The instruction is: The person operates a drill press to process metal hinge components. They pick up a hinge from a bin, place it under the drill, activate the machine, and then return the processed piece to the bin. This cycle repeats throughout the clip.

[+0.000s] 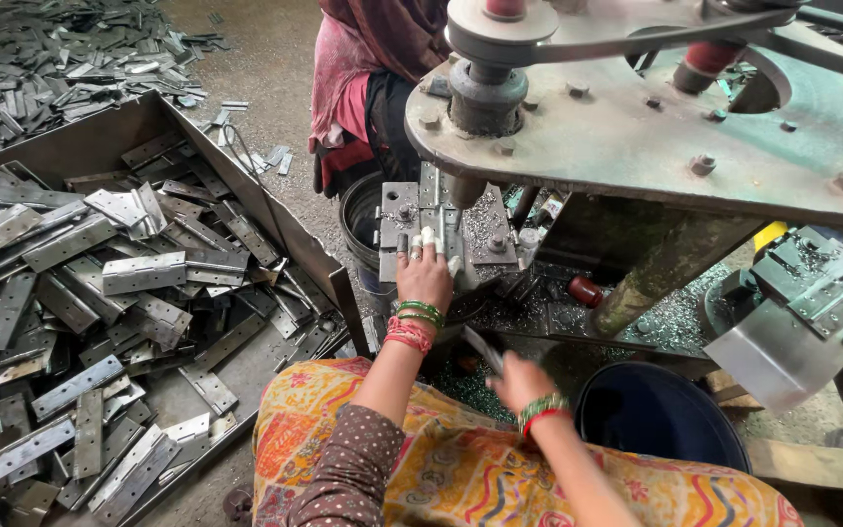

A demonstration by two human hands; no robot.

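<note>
head-worn view, looking down, close

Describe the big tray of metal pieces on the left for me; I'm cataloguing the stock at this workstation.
The tray is a wide, shallow, open box of dull grey sheet metal with low slanted walls, resting on the floor left of the person's knee. It is heaped with flat grey metal hinges, many with screw holes, lying crisscross at all angles. Its near right corner meets the patterned yellow cloth. Neither hand touches it; the left hand is up at the press.

Grey metal hinges (100,293), green-and-red bangles (416,324), orange floral-patterned cloth (461,468), dark blue bucket (661,415).
</note>
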